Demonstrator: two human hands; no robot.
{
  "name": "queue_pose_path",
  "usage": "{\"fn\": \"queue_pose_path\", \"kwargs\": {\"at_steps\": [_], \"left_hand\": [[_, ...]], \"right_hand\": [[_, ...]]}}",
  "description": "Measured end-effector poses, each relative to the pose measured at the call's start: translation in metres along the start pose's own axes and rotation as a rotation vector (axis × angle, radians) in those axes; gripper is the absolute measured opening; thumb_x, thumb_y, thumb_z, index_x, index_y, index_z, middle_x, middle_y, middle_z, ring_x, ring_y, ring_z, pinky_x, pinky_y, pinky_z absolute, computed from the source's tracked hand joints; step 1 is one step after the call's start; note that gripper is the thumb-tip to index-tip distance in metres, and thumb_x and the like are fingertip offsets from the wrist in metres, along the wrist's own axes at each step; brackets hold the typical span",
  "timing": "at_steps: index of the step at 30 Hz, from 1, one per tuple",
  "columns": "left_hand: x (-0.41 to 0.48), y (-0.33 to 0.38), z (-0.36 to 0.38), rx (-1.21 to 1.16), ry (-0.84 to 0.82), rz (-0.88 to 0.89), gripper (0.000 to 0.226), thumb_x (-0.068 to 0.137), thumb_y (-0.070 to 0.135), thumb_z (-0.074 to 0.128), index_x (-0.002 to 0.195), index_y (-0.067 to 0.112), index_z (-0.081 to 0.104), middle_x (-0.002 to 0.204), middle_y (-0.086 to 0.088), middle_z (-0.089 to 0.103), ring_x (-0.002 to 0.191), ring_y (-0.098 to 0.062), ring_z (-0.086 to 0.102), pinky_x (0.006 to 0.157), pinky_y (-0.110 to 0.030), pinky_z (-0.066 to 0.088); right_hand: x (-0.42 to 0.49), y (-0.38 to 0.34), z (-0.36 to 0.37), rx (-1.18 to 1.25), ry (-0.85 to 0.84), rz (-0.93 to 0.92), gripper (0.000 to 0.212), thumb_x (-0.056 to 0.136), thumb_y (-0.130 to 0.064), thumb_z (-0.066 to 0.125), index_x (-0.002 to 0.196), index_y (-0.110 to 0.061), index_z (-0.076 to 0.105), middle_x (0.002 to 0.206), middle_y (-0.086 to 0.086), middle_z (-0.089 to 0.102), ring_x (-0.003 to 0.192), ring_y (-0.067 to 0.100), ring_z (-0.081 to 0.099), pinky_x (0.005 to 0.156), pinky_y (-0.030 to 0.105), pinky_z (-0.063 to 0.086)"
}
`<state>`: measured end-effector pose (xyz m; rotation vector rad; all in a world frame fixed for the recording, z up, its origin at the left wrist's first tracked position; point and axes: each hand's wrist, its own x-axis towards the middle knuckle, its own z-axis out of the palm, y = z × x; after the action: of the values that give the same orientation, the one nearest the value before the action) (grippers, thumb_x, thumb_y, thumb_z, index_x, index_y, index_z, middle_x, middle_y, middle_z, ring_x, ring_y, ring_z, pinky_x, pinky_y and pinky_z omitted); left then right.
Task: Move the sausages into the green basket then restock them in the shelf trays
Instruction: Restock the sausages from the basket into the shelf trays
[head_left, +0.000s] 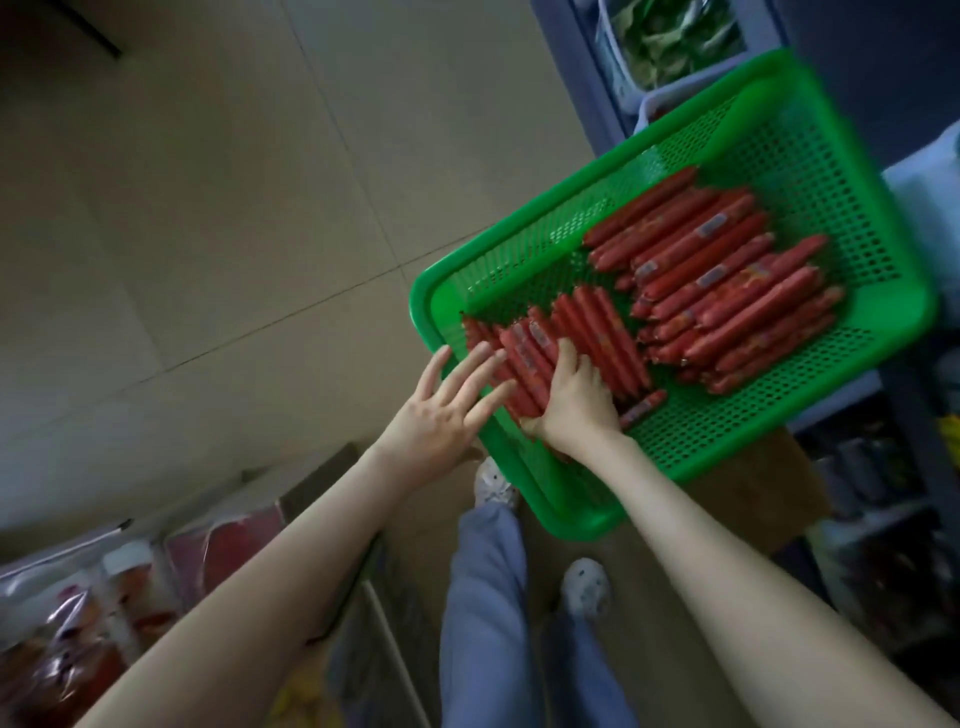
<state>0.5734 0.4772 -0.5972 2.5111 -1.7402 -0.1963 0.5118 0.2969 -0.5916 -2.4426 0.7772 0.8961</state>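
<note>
We count one basket (914, 291). In it the sausages lie in two groups. The pile (727, 291) at the far right is stacked in layers, too many and too blurred for us to number. The bunch (587, 327) at the near left shows roughly a dozen. One single sausage (644, 407) lies apart, just right of the bunch. We see two hands, a left hand (447, 410) and a right hand (574, 400), and two shoes (587, 587). At the near left we make out at least three packs (228, 551), and at the far right two tubs (618, 67).
</note>
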Motion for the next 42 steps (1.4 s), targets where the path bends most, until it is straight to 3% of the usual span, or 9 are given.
{"fn": "queue_pose_path", "kwargs": {"at_steps": [5, 10, 15, 20, 26, 31, 34, 37, 42], "left_hand": [[0.001, 0.003, -0.008, -0.018, -0.057, -0.025, 0.096, 0.057, 0.022, 0.077, 0.141, 0.008, 0.033, 0.148, -0.019, 0.036, 0.141, -0.032, 0.023, 0.115, -0.052, 0.006], [0.013, 0.027, -0.03, -0.264, -0.087, -0.24, 0.088, 0.055, 0.027, 0.036, 0.14, 0.007, 0.028, 0.15, -0.019, 0.033, 0.143, -0.031, 0.015, 0.114, -0.056, 0.005], [0.056, 0.089, -0.098, -1.145, -0.017, -0.583, 0.074, 0.072, 0.043, 0.053, 0.135, 0.006, 0.038, 0.135, -0.008, 0.044, 0.127, -0.019, 0.041, 0.11, -0.036, 0.029], [0.097, 0.183, -0.207, -1.848, -0.208, -0.672, 0.024, 0.093, 0.032, 0.052, 0.109, 0.016, 0.059, 0.103, -0.01, 0.066, 0.095, -0.023, 0.062, 0.098, -0.047, 0.047], [0.11, 0.306, -0.351, -1.945, -0.275, -0.312, 0.03, 0.101, 0.02, 0.037, 0.124, 0.016, 0.056, 0.109, -0.005, 0.07, 0.098, -0.018, 0.067, 0.083, -0.032, 0.056], [0.112, 0.415, -0.438, -1.802, -0.219, -0.075, 0.033, 0.097, 0.033, 0.04, 0.117, 0.016, 0.06, 0.115, -0.012, 0.068, 0.107, -0.028, 0.064, 0.093, -0.045, 0.052], [0.113, 0.464, -0.481, -1.638, -0.162, 0.059, 0.032, 0.096, 0.034, 0.044, 0.115, 0.016, 0.062, 0.111, -0.011, 0.069, 0.105, -0.027, 0.064, 0.092, -0.046, 0.052], [0.119, 0.49, -0.523, -1.363, -0.025, 0.245, 0.024, 0.1, 0.02, 0.044, 0.097, 0.023, 0.068, 0.086, 0.011, 0.071, 0.086, -0.004, 0.065, 0.087, -0.028, 0.051], [0.141, 0.508, -0.577, -1.19, 0.195, 0.355, 0.019, 0.096, 0.008, 0.052, 0.098, 0.017, 0.069, 0.089, -0.002, 0.074, 0.091, -0.02, 0.069, 0.093, -0.043, 0.052]], "right_hand": [[-0.005, 0.011, -0.014, 0.144, 0.011, 0.025, 0.06, 0.075, -0.029, 0.076, 0.117, -0.007, 0.04, 0.118, 0.016, 0.058, 0.112, 0.034, 0.055, 0.086, 0.038, 0.046], [-0.032, 0.026, -0.035, 0.251, 0.053, -0.008, 0.029, 0.08, -0.02, 0.066, 0.102, -0.009, 0.051, 0.104, 0.015, 0.065, 0.098, 0.034, 0.061, 0.075, 0.033, 0.045], [-0.095, 0.052, -0.081, 0.843, 0.002, -0.009, 0.037, 0.075, -0.009, 0.076, 0.109, -0.01, 0.061, 0.097, 0.008, 0.067, 0.091, 0.022, 0.063, 0.081, 0.029, 0.047], [-0.204, 0.093, -0.155, 1.333, 0.093, -0.116, 0.026, 0.08, 0.003, 0.067, 0.101, -0.012, 0.066, 0.088, 0.004, 0.07, 0.082, 0.015, 0.065, 0.076, 0.029, 0.054], [-0.369, 0.17, -0.237, 1.644, 0.278, -0.294, 0.022, 0.072, -0.009, 0.068, 0.094, -0.011, 0.068, 0.087, 0.008, 0.071, 0.084, 0.021, 0.069, 0.08, 0.035, 0.056], [-0.495, 0.224, -0.285, 1.66, 0.518, -0.403, 0.03, 0.068, -0.004, 0.066, 0.098, 0.0, 0.065, 0.077, 0.011, 0.069, 0.067, 0.021, 0.068, 0.064, 0.032, 0.056], [-0.553, 0.25, -0.304, 1.581, 0.718, -0.386, 0.017, 0.072, 0.0, 0.069, 0.087, -0.007, 0.067, 0.065, 0.005, 0.067, 0.055, 0.016, 0.064, 0.055, 0.027, 0.051], [-0.597, 0.275, -0.318, 1.41, 0.942, -0.31, 0.017, 0.071, -0.01, 0.078, 0.085, -0.013, 0.069, 0.076, 0.005, 0.071, 0.07, 0.021, 0.067, 0.07, 0.033, 0.052], [-0.656, 0.301, -0.354, 1.06, 1.234, -0.376, 0.031, 0.076, -0.005, 0.075, 0.09, -0.028, 0.061, 0.079, -0.017, 0.07, 0.074, -0.002, 0.063, 0.072, 0.02, 0.048]]}}
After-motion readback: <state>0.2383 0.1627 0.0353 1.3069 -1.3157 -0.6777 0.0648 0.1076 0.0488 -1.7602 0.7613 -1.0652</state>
